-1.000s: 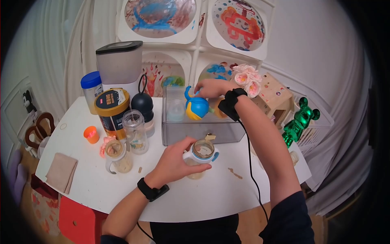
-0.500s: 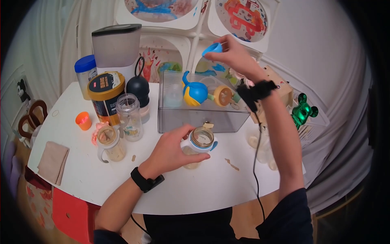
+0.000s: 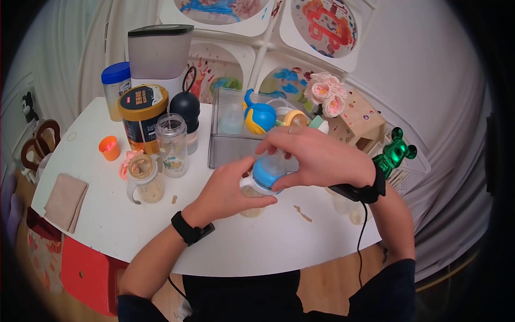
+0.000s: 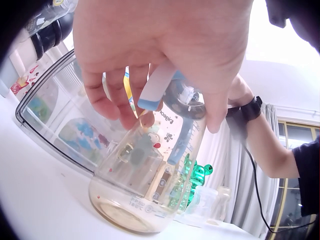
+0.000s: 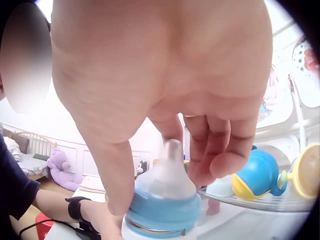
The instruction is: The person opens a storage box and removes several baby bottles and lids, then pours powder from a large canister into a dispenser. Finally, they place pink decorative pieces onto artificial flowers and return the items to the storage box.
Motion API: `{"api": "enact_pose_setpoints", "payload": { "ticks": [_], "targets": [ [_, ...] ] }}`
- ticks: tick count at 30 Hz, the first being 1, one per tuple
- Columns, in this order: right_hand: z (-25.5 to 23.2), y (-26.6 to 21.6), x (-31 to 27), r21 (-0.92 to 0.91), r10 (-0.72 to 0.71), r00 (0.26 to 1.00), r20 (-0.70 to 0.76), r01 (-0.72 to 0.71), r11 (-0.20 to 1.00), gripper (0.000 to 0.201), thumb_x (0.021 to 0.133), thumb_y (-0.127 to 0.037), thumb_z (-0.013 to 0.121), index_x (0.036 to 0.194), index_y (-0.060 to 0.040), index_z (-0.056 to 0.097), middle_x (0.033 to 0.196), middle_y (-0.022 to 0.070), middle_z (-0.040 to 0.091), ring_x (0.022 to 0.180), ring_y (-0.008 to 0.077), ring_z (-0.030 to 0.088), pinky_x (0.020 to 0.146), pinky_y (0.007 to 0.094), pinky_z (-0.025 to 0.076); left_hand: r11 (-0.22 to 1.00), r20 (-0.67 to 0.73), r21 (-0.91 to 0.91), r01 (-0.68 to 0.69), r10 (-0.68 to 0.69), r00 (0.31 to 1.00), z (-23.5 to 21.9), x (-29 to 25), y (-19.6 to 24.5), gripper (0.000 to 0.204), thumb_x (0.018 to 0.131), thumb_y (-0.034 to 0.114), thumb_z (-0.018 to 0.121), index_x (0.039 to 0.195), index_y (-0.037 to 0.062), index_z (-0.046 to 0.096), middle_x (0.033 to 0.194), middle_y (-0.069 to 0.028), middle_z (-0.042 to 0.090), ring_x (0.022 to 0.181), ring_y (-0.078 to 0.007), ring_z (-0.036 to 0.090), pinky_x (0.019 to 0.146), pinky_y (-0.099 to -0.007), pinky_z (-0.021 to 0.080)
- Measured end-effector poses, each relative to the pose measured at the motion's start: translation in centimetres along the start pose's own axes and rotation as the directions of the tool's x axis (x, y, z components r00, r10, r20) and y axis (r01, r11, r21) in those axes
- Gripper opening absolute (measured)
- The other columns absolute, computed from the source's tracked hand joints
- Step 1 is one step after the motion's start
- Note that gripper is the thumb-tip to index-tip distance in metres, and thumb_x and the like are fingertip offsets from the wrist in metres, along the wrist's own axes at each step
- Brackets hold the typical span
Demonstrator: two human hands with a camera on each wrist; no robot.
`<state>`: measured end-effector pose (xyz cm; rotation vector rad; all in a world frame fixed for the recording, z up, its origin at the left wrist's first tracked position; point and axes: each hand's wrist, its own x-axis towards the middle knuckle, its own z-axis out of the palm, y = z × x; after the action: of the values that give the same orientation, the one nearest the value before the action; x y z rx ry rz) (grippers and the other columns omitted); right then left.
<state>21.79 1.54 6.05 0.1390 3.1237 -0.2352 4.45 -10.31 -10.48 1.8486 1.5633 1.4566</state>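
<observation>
My left hand (image 3: pixel 222 189) grips a clear baby bottle (image 4: pixel 135 185) near its neck, where white-and-blue handles (image 4: pixel 156 90) stick out. The bottle's base is at the white tabletop, with printed pictures and a scale on its wall. From above, my right hand (image 3: pixel 332 158) holds a blue screw ring (image 5: pixel 162 212) with a clear teat (image 5: pixel 172 175) standing up out of it. Thumb and fingers are spread round the ring, which sits at the bottle's mouth. Part of the ring and teat is hidden by the right fingers in the head view.
Behind the hands, a grey clear box (image 3: pixel 214 153) carries a blue-and-yellow lid (image 3: pixel 260 118) and other bottle parts. To the left stand a handled bottle (image 3: pixel 147 185), a clear bottle (image 3: pixel 173 153) and a tub (image 3: pixel 144 118). A black cable (image 3: pixel 360 241) hangs from my right wrist.
My right hand reached into the box, lifted out the blue ring with its teat, and brought it down onto the bottle's mouth. My left hand has kept its hold on the bottle.
</observation>
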Motion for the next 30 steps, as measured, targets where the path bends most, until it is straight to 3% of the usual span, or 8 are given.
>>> {"api": "enact_pose_setpoints", "payload": {
  "ticks": [2, 11, 14, 17, 20, 23, 26, 30],
  "targets": [
    [1.0, 0.6, 0.5, 0.015, -0.072, 0.996, -0.049, 0.073, 0.997, 0.057, 0.082, -0.021, 0.096, 0.132, -0.0084, 0.070, 0.121, 0.0098, 0.070, 0.107, 0.0289, 0.070, 0.087, 0.0392, 0.057, 0.999, -0.005, -0.032, -0.005, 0.005, 1.000, 0.1, -0.1, 0.0, 0.072, 0.079, 0.047, 0.098, 0.127, 0.0030, 0.068, 0.110, -0.0178, 0.077, 0.105, -0.0364, 0.076, 0.093, -0.0431, 0.060],
    [3.1, 1.8, -1.6, 0.368, 0.042, 0.990, -0.132, 0.010, 0.930, 0.051, 0.086, -0.017, 0.095, 0.131, -0.0104, 0.073, 0.133, 0.0026, 0.074, 0.118, 0.0199, 0.070, 0.095, 0.0355, 0.056, 0.999, -0.001, 0.032, -0.042, 0.042, 0.999, -0.1, -0.1, 0.4, 0.067, 0.081, 0.044, 0.097, 0.125, 0.0033, 0.069, 0.110, -0.0166, 0.077, 0.103, -0.0362, 0.076, 0.093, -0.0430, 0.060],
    [5.0, 2.6, -1.5, 0.454, 0.027, 0.960, -0.279, 0.107, 0.885, 0.053, 0.084, -0.017, 0.093, 0.132, -0.0104, 0.072, 0.118, 0.0061, 0.075, 0.107, 0.0229, 0.070, 0.089, 0.0361, 0.059, 1.000, 0.014, 0.016, -0.016, 0.015, 1.000, -0.3, -0.1, 0.4, 0.065, 0.081, 0.044, 0.097, 0.123, 0.0038, 0.070, 0.110, -0.0163, 0.077, 0.104, -0.0361, 0.076, 0.093, -0.0424, 0.060],
    [4.9, 2.9, -1.4, 0.483, 0.131, 0.973, -0.191, -0.023, 0.875, 0.057, 0.085, -0.015, 0.094, 0.138, -0.0131, 0.072, 0.131, 0.0015, 0.074, 0.118, 0.0176, 0.069, 0.101, 0.0356, 0.056, 0.998, -0.011, 0.050, -0.036, 0.036, 0.999, -0.3, -0.1, 0.1, 0.062, 0.081, 0.042, 0.097, 0.123, 0.0042, 0.072, 0.109, -0.0156, 0.078, 0.103, -0.0357, 0.077, 0.092, -0.0417, 0.060],
    [5.3, 2.7, -0.6, 0.454, 0.118, 0.969, -0.217, -0.007, 0.891, 0.061, 0.085, -0.015, 0.094, 0.141, -0.0137, 0.070, 0.128, 0.0007, 0.073, 0.117, 0.0174, 0.068, 0.100, 0.0363, 0.056, 0.996, -0.060, 0.086, -0.012, 0.017, 0.998, -0.6, -0.1, 0.4, 0.062, 0.080, 0.034, 0.099, 0.127, 0.0030, 0.074, 0.111, -0.0110, 0.081, 0.103, -0.0247, 0.079, 0.095, -0.0364, 0.059],
    [5.4, 3.2, -0.2, 0.513, 0.008, 0.980, -0.200, 0.098, 0.853, 0.061, 0.085, -0.014, 0.093, 0.141, -0.0145, 0.069, 0.128, -0.0004, 0.072, 0.117, 0.0169, 0.066, 0.097, 0.0355, 0.056, 0.993, -0.095, 0.115, -0.028, 0.039, 0.995, -0.7, 0.0, 0.2, 0.060, 0.080, 0.037, 0.097, 0.126, 0.0045, 0.075, 0.111, -0.0135, 0.082, 0.103, -0.0351, 0.080, 0.092, -0.0406, 0.062],
    [5.9, 4.6, 0.3, 0.542, 0.011, 0.981, -0.192, 0.097, 0.835, 0.060, 0.083, -0.015, 0.094, 0.138, -0.0147, 0.071, 0.123, -0.0005, 0.069, 0.112, 0.0161, 0.064, 0.092, 0.0337, 0.055, 0.997, -0.093, 0.072, -0.039, 0.046, 0.995, -0.6, 0.0, -0.1, 0.061, 0.079, 0.035, 0.098, 0.127, 0.0048, 0.076, 0.112, -0.0132, 0.082, 0.104, -0.0345, 0.080, 0.093, -0.0402, 0.062],
    [6.3, 4.3, 0.8, 0.485, 0.031, 0.965, -0.261, 0.103, 0.869, 0.060, 0.079, -0.020, 0.098, 0.133, -0.0147, 0.073, 0.111, 0.0010, 0.065, 0.100, 0.0149, 0.062, 0.083, 0.0306, 0.053, 0.995, -0.049, 0.101, 0.014, -0.009, 0.999, -0.9, 0.0, 0.3, 0.059, 0.080, 0.029, 0.097, 0.129, 0.0052, 0.075, 0.114, -0.0079, 0.083, 0.105, -0.0208, 0.080, 0.096, -0.0356, 0.060]
  ]
}}
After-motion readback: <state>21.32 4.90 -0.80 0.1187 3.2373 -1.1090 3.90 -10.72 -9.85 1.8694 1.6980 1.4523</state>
